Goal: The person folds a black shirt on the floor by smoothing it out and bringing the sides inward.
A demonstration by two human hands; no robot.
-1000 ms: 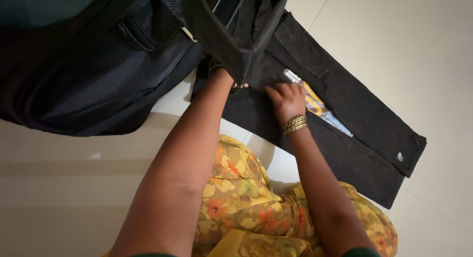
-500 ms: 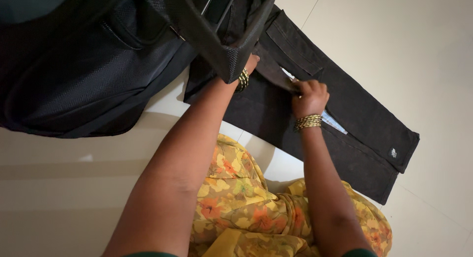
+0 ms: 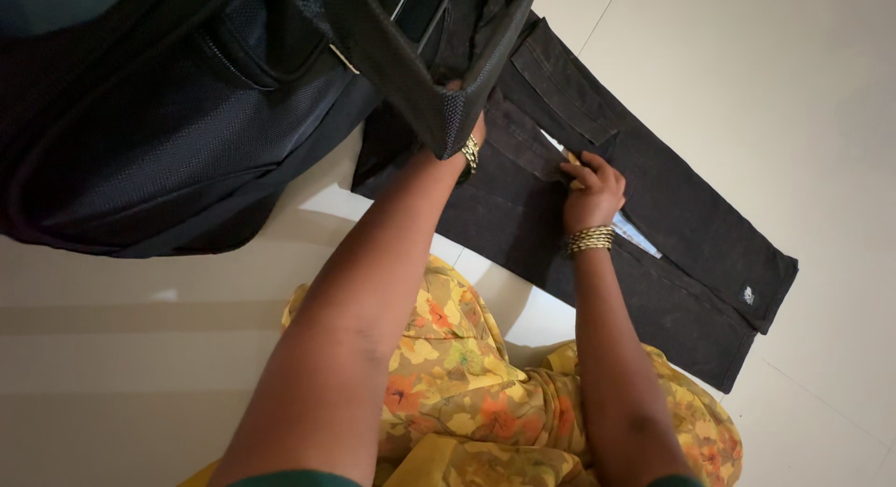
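The place looked like a room in a home, with the person seated right on a pale, glossy tiled floor whose thin grout lines ran across it. Everyday personal belongings lay spread on that floor rather than on any bench or counter: a large black mesh-panelled bag and a pair of folded dark trousers. The person's yellow floral garment pooled over the lap, which fitted a domestic setting more than a shop or a workplace.
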